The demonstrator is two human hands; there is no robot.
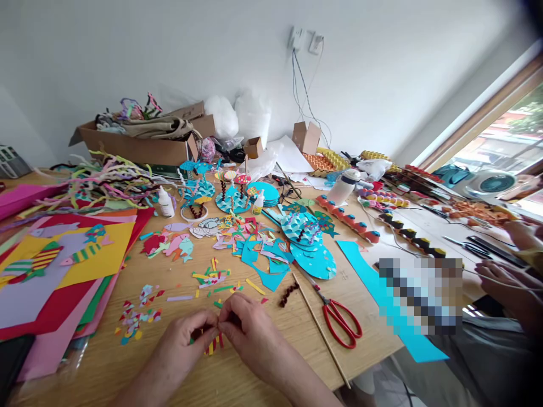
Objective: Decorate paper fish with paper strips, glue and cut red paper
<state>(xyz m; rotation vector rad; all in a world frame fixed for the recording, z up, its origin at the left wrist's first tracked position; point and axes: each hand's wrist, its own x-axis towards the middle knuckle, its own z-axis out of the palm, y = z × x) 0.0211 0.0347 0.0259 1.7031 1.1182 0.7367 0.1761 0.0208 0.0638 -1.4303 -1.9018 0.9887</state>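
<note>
My left hand (186, 340) and my right hand (251, 329) meet at the fingertips above the front of the wooden table. Both are closed in a pinch, and whatever is between the fingers is too small or hidden to make out. Just under the fingertips lie a few red and yellow paper strips (211, 348). More coloured strips (212, 273) are scattered beyond my hands. To the left is a pile of small paper scraps (138, 316). Right of my right hand lie a brown twisted pipe cleaner (289, 294), a thin wooden stick (321, 329) and red-handled scissors (341, 322).
Coloured paper sheets (112, 240) with paper fish fill the left side. Glue bottles (166, 203), cut-paper fish and blue honeycomb pieces (301, 226) stand farther back. A blue paper strip (373, 288) crosses the right edge. Another person's hands (500, 288) are at far right.
</note>
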